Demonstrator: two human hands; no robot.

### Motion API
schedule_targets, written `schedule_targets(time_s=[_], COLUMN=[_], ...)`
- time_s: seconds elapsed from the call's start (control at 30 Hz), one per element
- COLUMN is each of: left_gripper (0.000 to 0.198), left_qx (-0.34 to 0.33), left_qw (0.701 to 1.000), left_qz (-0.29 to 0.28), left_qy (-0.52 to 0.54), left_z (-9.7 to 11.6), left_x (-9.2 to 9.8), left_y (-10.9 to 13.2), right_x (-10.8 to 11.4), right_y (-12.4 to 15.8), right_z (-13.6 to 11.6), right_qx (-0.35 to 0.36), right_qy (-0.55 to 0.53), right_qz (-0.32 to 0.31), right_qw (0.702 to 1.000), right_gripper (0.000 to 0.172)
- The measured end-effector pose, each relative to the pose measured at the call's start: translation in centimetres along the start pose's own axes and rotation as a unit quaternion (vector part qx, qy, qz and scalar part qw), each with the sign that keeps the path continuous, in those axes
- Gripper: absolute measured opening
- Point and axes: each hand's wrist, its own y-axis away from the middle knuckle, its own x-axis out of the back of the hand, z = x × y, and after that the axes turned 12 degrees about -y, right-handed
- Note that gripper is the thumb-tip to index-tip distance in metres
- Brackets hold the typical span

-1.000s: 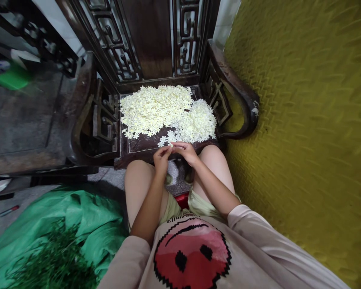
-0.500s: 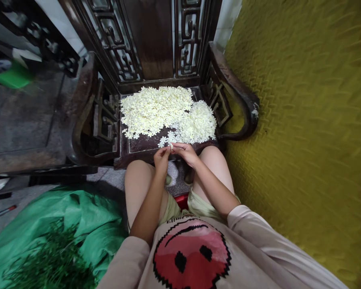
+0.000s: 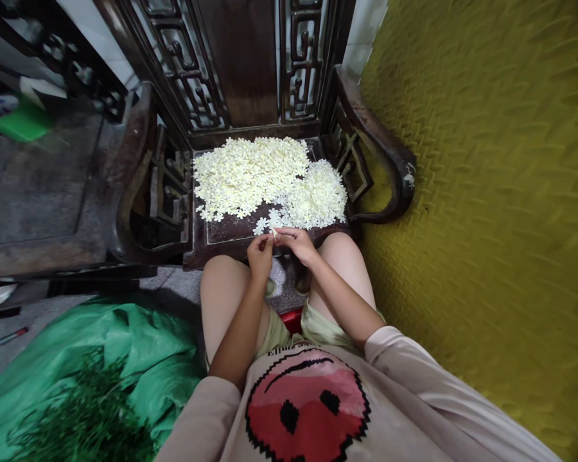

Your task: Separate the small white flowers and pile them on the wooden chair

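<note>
My left hand and my right hand meet at the front edge of the dark wooden chair seat. Between their pinched fingertips is a small white flower, partly covered by the fingers. Just beyond, a few loose white flowers lie on the seat. A wide pile of cream-white flowers spreads over the back and left of the seat. A rounder heap of whiter flowers adjoins it on the right, close to my right hand.
Curved chair arms flank the seat. A yellow textured sheet stands on the right. At lower left, a green cloth holds leafy green sprigs. A wooden surface with a green box is on the left.
Almost nothing differs. Both hands stay pinched together at the seat edge, with only a slight shift of the fingers and the view.
</note>
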Motion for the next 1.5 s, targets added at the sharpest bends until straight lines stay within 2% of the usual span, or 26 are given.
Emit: schedule_targets(time_s=[0.2, 0.43, 0.6, 0.87, 1.33, 1.5], left_gripper=[0.020, 0.013, 0.013, 0.014, 0.018, 0.018], left_qx=[-0.031, -0.094, -0.106, -0.119, -0.094, -0.091], left_qw=[0.997, 0.982, 0.985, 0.987, 0.995, 0.996], left_qz=[0.012, 0.072, 0.053, 0.034, -0.024, -0.011], left_qy=[-0.066, -0.149, -0.128, -0.101, -0.014, -0.015], left_z=[0.3, 1.0, 1.3, 1.8, 1.2, 1.1], left_x=[0.2, 0.5, 0.6, 0.6, 0.8, 0.8], left_y=[0.3, 0.5, 0.6, 0.5, -0.2, -0.2], right_x=[0.3, 0.4, 0.5, 0.3, 0.4, 0.5], right_y=[-0.2, -0.3, -0.3, -0.1, 0.1, 0.2], right_z=[0.3, 0.3, 0.3, 0.2, -0.2, -0.3], right_qx=[-0.005, -0.005, -0.003, 0.018, 0.027, -0.001], right_qy=[-0.011, -0.012, -0.014, 0.006, -0.029, -0.048], right_qz=[-0.015, -0.026, -0.030, 0.004, 0.004, -0.009], right_qw=[1.000, 1.000, 0.999, 1.000, 0.999, 0.999], right_gripper=[0.038, 0.041, 0.038, 0.033, 0.034, 0.035])
